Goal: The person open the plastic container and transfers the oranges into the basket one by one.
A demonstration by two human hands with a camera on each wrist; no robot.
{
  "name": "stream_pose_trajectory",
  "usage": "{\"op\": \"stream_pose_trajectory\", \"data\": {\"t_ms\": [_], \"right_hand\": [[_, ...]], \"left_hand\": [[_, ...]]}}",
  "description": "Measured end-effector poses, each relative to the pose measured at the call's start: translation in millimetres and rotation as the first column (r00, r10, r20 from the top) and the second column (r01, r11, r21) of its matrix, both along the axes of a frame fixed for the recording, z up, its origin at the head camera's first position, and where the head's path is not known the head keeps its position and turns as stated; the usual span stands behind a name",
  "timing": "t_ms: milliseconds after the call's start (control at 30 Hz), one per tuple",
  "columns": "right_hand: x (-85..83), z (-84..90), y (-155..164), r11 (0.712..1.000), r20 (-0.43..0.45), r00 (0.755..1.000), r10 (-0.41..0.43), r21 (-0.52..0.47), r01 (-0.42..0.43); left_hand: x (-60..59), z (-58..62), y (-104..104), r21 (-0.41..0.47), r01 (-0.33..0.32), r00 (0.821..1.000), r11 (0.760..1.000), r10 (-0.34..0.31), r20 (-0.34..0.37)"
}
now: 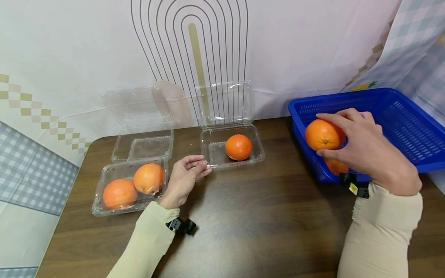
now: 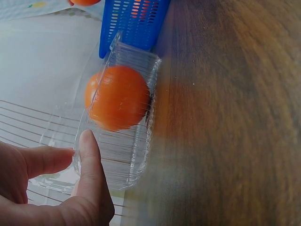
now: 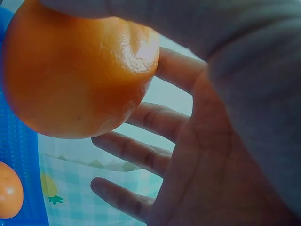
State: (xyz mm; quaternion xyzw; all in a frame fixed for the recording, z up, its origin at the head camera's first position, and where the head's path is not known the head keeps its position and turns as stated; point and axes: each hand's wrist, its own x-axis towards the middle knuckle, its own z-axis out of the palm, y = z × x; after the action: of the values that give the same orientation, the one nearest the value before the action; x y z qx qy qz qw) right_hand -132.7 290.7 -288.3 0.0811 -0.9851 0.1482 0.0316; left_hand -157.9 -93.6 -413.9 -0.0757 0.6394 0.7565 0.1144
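My right hand (image 1: 361, 143) grips an orange (image 1: 323, 134) between thumb and fingers, over the left end of the blue basket (image 1: 393, 92). Below it, another orange (image 1: 336, 166) lies in the basket, partly hidden. My left hand (image 1: 185, 175) pinches the front left rim of an open clear plastic box (image 1: 229, 165); in the left wrist view its thumb and index finger (image 2: 89, 150) meet at that rim. One orange (image 1: 238, 147) sits in the right half of this box. Its lid (image 1: 226, 102) stands raised against the wall behind.
At the left, a closed clear box (image 1: 101, 193) holds two oranges (image 1: 119, 193). Behind it stands another open clear box (image 1: 146, 148) with its lid up and nothing inside. A patterned cloth wall (image 1: 295, 46) rises along the back edge of the brown wooden table (image 1: 250, 216).
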Motion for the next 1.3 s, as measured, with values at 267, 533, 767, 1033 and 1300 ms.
{"op": "stream_pose_trajectory", "data": {"t_ms": [267, 533, 767, 1033, 1300], "right_hand": [[-0.2, -1.9, 3.8, 1.0, 0.016, 1.0, -0.009, -0.003, 0.009], [-1.2, -3.6, 6.7, 1.0, 0.016, 1.0, -0.015, 0.009, 0.015], [-0.2, -3.6, 9.2, 0.999, 0.037, 0.999, -0.033, 0.027, 0.032], [-0.2, -3.4, 12.0, 0.998, 0.072, 0.996, -0.056, 0.041, 0.053], [-0.5, -4.3, 14.3, 0.997, 0.096, 0.993, -0.072, 0.043, 0.068]], "left_hand": [[0.0, 0.2, 0.1, -0.001, 0.0, 1.0, 1.0, 0.0, 0.002], [0.0, 0.1, -0.1, -0.003, 0.0, 1.0, 1.0, 0.0, 0.007], [0.0, 0.0, 0.3, -0.001, -0.001, 1.0, 1.0, 0.001, 0.004], [0.0, 0.2, 0.1, -0.001, 0.002, 1.0, 1.0, -0.002, 0.005], [-0.3, 0.1, -0.4, -0.004, 0.002, 1.0, 1.0, -0.002, 0.009]]}}
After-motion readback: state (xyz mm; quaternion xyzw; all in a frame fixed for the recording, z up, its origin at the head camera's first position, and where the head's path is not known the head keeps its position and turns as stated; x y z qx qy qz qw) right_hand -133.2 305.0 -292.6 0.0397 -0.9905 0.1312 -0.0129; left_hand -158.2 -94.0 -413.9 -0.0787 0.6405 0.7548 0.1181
